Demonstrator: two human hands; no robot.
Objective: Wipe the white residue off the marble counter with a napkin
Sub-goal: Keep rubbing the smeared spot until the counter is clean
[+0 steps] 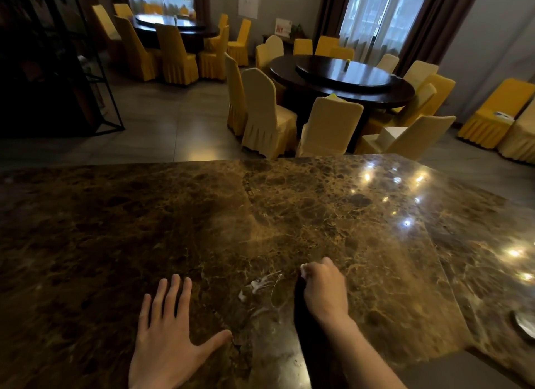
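Two hands are on the marble desk: the left hand lies flat with fingers spread, holding nothing, and the right hand is bunched around a small white napkin. The white residue streaks the stone just left of that fist. With so little napkin showing, a stroke may smear the residue rather than lift it.
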